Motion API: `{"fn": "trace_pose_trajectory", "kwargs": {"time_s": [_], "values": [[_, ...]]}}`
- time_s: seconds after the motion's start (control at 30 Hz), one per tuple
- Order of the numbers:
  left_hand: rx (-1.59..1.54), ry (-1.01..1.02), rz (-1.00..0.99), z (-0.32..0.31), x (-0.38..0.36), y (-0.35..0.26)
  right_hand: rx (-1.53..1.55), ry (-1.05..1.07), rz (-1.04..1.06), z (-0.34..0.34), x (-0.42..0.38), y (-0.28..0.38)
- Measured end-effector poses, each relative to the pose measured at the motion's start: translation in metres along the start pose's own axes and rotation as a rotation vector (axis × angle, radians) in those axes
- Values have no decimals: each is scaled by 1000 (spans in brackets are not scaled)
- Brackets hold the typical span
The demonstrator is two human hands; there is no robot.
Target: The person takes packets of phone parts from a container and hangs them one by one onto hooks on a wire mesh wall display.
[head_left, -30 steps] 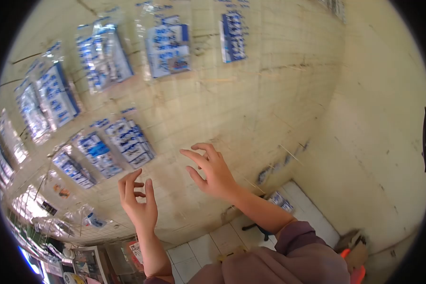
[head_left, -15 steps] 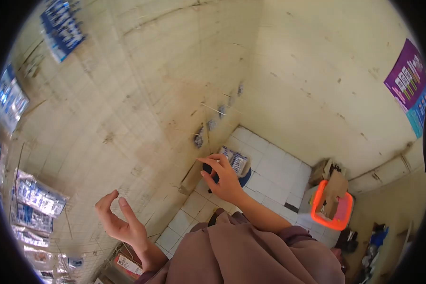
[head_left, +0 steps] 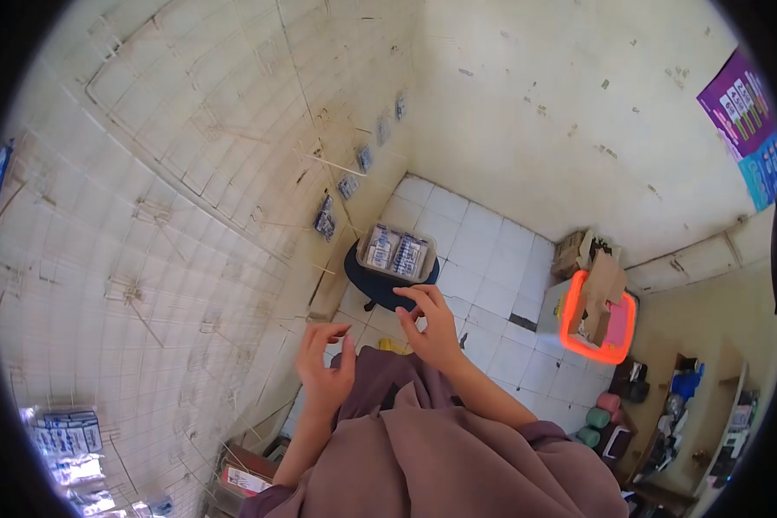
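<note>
My left hand [head_left: 326,367] is raised in front of my body with its fingers curved and apart, nothing in it. Across from it my right hand [head_left: 426,326] has thumb and fingers spread in a loose curve, also holding nothing. Just beyond the right hand, a dark blue stool [head_left: 367,281] stands on the tiles. On the stool rests a clear plastic container [head_left: 431,256] with blue-and-white packets [head_left: 410,255] inside, lying in two stacks. Neither hand touches the container.
A wire grid rack [head_left: 190,224] with protruding hooks covers the left wall; small packets [head_left: 324,217] hang from some. More packets [head_left: 69,436] hang at lower left. To the right stands a bin with an orange rim [head_left: 570,332] holding cardboard [head_left: 603,285]. Shelves [head_left: 665,432] line the lower right.
My left hand has moved right, closer to my right hand. The view has turned, so the container on the stool now shows fully. Both hands stay empty.
</note>
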State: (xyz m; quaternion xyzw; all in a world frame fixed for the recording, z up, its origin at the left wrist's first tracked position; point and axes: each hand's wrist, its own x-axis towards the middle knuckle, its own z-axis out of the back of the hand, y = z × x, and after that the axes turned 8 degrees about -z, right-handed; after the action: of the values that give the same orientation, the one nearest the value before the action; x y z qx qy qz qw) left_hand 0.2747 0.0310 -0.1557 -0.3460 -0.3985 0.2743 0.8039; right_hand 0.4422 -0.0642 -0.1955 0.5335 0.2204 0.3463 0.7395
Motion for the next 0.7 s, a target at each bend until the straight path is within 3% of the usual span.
{"fn": "trace_pose_trajectory", "kwargs": {"time_s": [0.33,0.53,0.7], "values": [[-135,522,228,-93,-55,125,-54,-45,-238,-17,-8,-76],[-161,693,355,-159,-83,186,-66,-42,-385,-38,-3,-154],[-149,767,345,-215,-103,249,-126,-47,-457,-55,11,-238]]}}
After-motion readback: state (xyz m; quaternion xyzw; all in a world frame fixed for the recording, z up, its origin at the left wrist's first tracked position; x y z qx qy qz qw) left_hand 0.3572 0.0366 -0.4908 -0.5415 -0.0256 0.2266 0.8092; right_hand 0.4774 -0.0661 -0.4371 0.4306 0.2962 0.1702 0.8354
